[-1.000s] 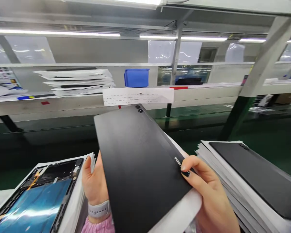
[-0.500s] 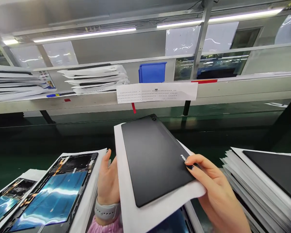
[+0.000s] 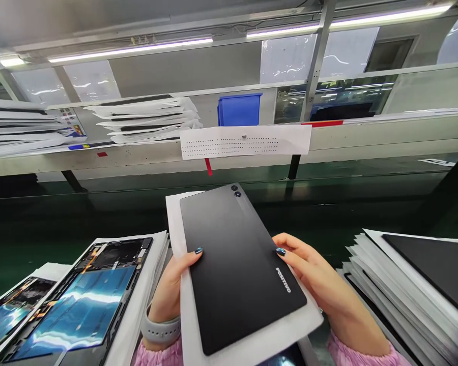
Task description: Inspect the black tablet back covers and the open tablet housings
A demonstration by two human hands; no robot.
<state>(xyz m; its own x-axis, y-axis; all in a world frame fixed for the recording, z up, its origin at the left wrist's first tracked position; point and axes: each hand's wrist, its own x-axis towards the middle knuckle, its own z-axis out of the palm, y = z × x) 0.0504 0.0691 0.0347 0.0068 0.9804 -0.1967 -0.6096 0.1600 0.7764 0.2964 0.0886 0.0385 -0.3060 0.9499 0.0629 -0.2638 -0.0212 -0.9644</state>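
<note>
A black tablet back cover with two camera holes and a white logo lies on a white foam sheet, both held up in front of me. My left hand grips the left edge, thumb on top of the cover. My right hand holds the right edge from below, thumb resting on the cover near the logo. To the left lies an open tablet chassis with a blue reflective panel on a stack of white sheets.
A stack of white sheets topped by another black cover sits at the right. A green conveyor belt runs behind. On the shelf stand piled sheets, a blue bin and a hanging dotted paper strip.
The cover and foam sheet came down and closer to me. My left thumb moved onto the top of the cover, and my right thumb shifted up along its right edge.
</note>
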